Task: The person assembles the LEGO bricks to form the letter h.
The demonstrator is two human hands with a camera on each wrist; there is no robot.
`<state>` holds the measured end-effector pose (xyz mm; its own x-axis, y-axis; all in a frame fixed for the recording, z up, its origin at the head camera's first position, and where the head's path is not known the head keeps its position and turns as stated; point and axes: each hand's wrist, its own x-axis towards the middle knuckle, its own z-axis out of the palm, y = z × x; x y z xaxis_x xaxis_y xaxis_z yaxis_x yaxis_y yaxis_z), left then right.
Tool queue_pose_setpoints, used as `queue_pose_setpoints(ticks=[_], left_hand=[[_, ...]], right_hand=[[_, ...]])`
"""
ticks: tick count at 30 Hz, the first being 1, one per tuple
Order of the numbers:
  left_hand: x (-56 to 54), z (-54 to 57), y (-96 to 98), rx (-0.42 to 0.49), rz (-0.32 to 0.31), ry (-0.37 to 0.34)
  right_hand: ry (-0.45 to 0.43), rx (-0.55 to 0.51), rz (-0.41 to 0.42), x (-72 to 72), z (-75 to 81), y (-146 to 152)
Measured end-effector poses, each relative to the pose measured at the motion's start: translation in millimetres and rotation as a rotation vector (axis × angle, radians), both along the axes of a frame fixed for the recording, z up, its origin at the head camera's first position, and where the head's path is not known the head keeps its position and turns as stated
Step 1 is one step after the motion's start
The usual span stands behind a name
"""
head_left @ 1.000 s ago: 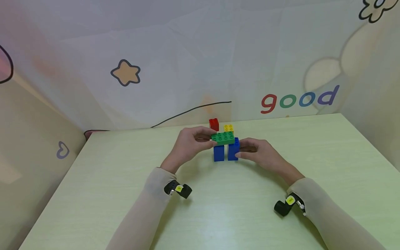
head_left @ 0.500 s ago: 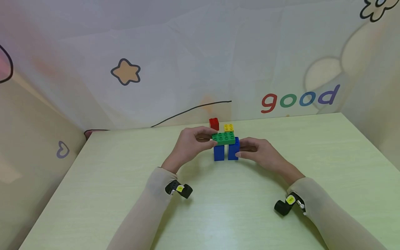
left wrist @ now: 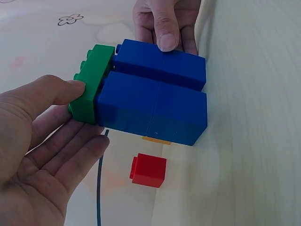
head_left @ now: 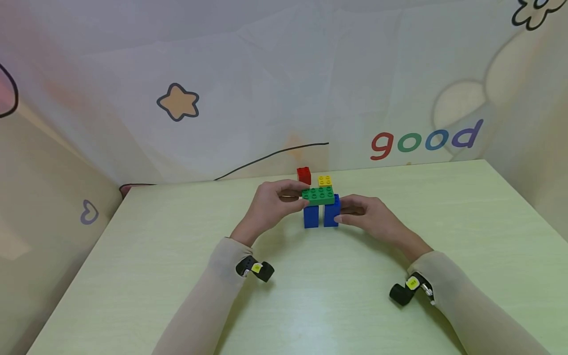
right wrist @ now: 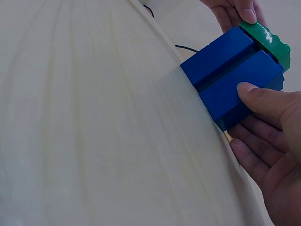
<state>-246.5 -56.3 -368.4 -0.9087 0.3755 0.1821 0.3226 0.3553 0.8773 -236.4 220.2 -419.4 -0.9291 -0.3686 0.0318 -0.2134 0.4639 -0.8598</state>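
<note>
My left hand (head_left: 275, 204) pinches the left end of a green eight-stud brick (head_left: 318, 196) between thumb and fingers. That brick bridges the tops of two upright blue stacks, each two bricks tall with a narrow gap between. The left blue stack (left wrist: 150, 108) is untouched by either hand. On the right blue stack (head_left: 330, 216) my right hand (head_left: 370, 217) has its thumb in front and its fingers behind. In the left wrist view a sliver of blue studs shows between the green brick and the right stack. The green brick reaches short of that stack's right edge.
A red brick (head_left: 303, 175) stands behind the bridge, near the table's back edge. Beside it, a yellow brick (head_left: 325, 181) is partly hidden by the green one. The pale table (head_left: 284, 305) meets a printed cloth backdrop (head_left: 266, 98) at the back.
The green brick has slid slightly to the right along the blue stacks, with my left hand following it. My right hand keeps its hold on the right stack.
</note>
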Motion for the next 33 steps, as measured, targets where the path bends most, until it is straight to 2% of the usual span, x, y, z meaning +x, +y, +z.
queue_pose_setpoints(ticks=[10, 21, 33], left_hand=[[0.0, 0.0, -2.0, -0.036, -0.010, 0.019], [1.0, 1.6, -1.3, -0.095, -0.021, 0.075], [-0.9, -5.6, -2.3, -0.066, -0.037, 0.089]], right_hand=[[-0.006, -0.001, -0.006, -0.8, 1.1, -0.7], [-0.002, -0.006, 0.003, -1.2, 0.4, -0.4], [-0.016, -0.013, 0.012, -0.2, 1.3, -0.1]])
